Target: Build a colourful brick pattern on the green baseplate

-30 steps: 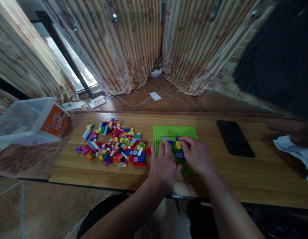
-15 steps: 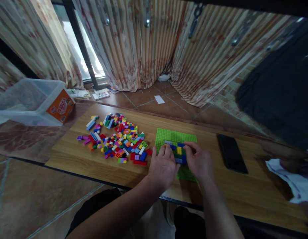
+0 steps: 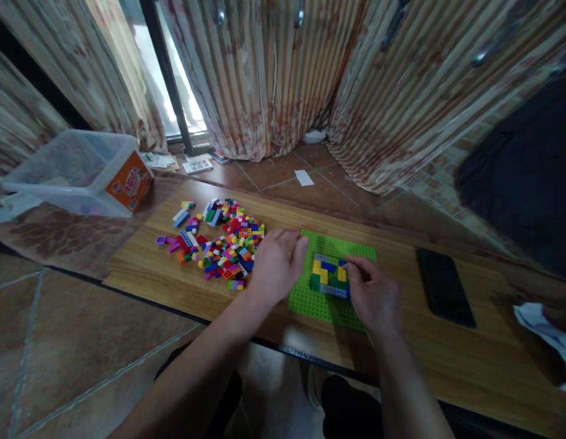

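A green studded baseplate lies on the table. On it sits a flat rectangular build of toy building bricks in yellow, blue, green and grey-blue. My right hand is closed at the build's right edge, its fingertips and thumb against the bricks there. Left of the baseplate, my left hand is raised beside the loose brick pile and covers its right end. Its thumb stands apart from the fingers, and no brick shows in it; some fingertips are hidden.
A black phone lies to the right on the wooden table, with crumpled white paper farther right. A clear plastic bin with an orange label stands at the left. Striped curtains hang behind.
My left hand has left the brick build and moved left towards the pile, uncovering the build's left side. My right hand stays at the build's right edge. The whole view has shifted slightly.
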`<state>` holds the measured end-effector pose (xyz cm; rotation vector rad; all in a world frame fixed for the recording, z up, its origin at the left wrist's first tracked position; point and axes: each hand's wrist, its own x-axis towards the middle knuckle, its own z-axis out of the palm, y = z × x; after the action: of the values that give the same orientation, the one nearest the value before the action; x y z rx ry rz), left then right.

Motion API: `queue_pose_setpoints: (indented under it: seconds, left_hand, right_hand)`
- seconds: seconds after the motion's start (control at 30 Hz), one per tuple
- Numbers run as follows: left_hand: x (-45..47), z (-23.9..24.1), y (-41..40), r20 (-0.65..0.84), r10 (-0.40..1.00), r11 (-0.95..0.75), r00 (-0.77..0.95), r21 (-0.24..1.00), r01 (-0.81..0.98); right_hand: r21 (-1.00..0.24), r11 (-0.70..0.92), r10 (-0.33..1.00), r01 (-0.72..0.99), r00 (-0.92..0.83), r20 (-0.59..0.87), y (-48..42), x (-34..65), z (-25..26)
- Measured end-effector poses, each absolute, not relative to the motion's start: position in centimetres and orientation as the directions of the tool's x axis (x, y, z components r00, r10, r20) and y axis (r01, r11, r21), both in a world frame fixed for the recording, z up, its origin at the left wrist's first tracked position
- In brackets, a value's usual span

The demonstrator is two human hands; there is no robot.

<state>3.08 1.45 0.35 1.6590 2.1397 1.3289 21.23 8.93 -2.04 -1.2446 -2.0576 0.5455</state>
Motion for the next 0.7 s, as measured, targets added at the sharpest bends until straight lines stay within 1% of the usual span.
queue_pose_setpoints:
  seconds: [0.07,0.13,0.17,0.23,0.33,0.4,0.47,0.7]
  left_hand:
    - [1.0,0.7,1.7,0.339,0.74,0.063,-0.581,0.825,0.562]
    - [-0.6,0.8,1.9,0.243,0.632,0.008,-0.736,0.948,0.319]
    - [-1.2,0.8,1.9,0.174,0.592,-0.042,-0.787,0.982,0.185]
    - [-2.0,0.9,1.8,0.024,0.55,-0.146,-0.835,0.987,-0.068]
    - [-2.6,1.3,1.4,-0.16,0.573,-0.23,-0.804,0.91,-0.344]
    - [-2.8,1.6,1.1,-0.231,0.6,-0.24,-0.766,0.861,-0.448]
    - [-3.1,1.9,0.8,-0.278,0.603,-0.244,-0.748,0.828,-0.504]
    - [-4.2,2.2,0.0,-0.351,0.585,-0.317,-0.731,0.731,-0.604]
  right_hand:
    - [-0.659,0.497,0.864,0.564,-0.391,0.317,8.0,20.4,-1.7]
    - [-0.677,0.544,0.82,0.496,-0.485,0.304,6.8,19.4,-1.5]
    - [-0.686,0.567,0.79,0.457,-0.537,0.295,6.1,18.9,-1.4]
    - [-0.695,0.603,0.728,0.392,-0.628,0.277,4.8,17.9,-1.3]
    - [-0.689,0.64,0.643,0.34,-0.728,0.238,3.4,16.7,-1.6]
    - [-0.677,0.662,0.591,0.321,-0.779,0.209,2.8,16.1,-1.9]
    - [-0.657,0.682,0.554,0.322,-0.813,0.177,2.5,15.6,-2.2]
    - [-0.583,0.713,0.537,0.39,-0.838,0.096,1.9,14.6,-2.9]
